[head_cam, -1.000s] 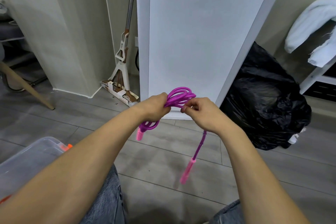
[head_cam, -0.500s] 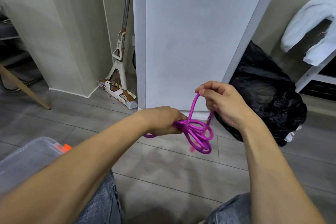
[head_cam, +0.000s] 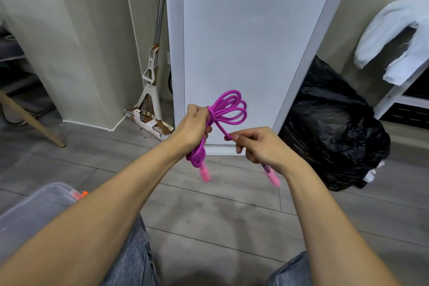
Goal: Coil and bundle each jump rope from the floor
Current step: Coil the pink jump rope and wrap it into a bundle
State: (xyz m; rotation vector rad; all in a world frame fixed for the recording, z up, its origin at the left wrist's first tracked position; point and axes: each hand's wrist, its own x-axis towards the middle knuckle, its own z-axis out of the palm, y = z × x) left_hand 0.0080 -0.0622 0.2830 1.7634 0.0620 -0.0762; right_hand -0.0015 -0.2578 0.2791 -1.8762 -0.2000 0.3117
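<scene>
Left hand (head_cam: pixel 196 124) is fisted tight round the waist of the purple rope (head_cam: pixel 228 109). A fan of loops sprouts above the knuckles and off to the right, and more loops bunch up below the fist. Right hand (head_cam: pixel 262 146) has its fingers curled in, pinching a single strand at the fingertips. That strand runs taut up to a wrap round the coil, just beside the left hand. A pink handle (head_cam: pixel 205 173) dangles under the left hand, and the second handle (head_cam: pixel 274 179) hangs out beneath the right wrist. The whole bundle is up in the air between the hands, well above the grey floor (head_cam: pixel 209 216). Right behind it stands a white panel (head_cam: pixel 243 42). A mop (head_cam: pixel 151 90) leans in the gap to the panel's left, and a black bag (head_cam: pixel 334 127) slumps on its right. Further right, a white cloth (head_cam: pixel 394 37) drapes over a shelf. Down at bottom left, a clear bin (head_cam: pixel 34 211) with an orange clip sits by the person's denim knee.
</scene>
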